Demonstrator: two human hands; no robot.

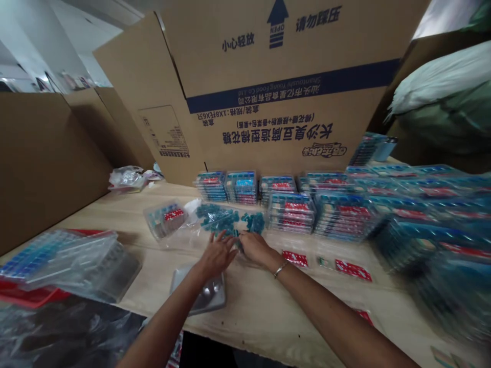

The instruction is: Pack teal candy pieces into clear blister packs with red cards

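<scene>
On the worktop [149, 278], between the near and far edges: blue pieces [223, 219] in a loose heap amid clear plastic film [186, 238], with left hand [217, 255] spread wide at the near side and right hand [255, 248] alongside, fingers drawn narrow, any held piece there impossible to tell. At the near edge, partly behind the left forearm [178, 301]: gray tray [214, 292]. Toward the far and right edges: stacked clear boxes [291, 212], with red packets [353, 269] to the right of the right hand.

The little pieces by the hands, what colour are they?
The little pieces are dark blue-green, seen best in the head view.
</scene>
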